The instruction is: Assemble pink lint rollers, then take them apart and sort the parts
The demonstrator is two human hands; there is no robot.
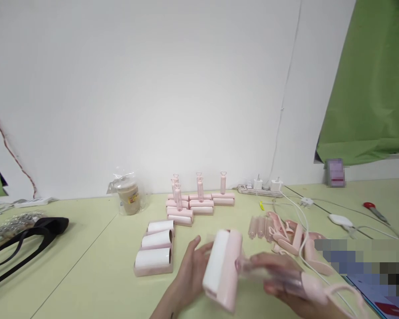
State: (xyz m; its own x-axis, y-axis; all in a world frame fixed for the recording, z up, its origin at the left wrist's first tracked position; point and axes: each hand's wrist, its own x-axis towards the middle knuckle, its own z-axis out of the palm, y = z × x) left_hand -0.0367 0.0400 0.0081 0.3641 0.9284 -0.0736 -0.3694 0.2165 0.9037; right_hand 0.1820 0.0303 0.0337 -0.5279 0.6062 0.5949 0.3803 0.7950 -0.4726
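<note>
A pink lint roller with a white paper roll is held up near the front of the table. My right hand is closed round its clear and pink handle, slightly blurred by motion. Just left of the roller head is my left hand, thumb stretched out and fingers apart. Its fingertips reach behind the head, and I cannot tell whether they touch it. Several assembled lint rollers stand handle-up by the wall. To the left, white paper rolls lie in pink holders.
Pink plastic parts and clear tubes lie to the right, with a white cable across them. A power strip and a bagged cup are along the wall. A black strap lies left; a red-handled cutter lies right.
</note>
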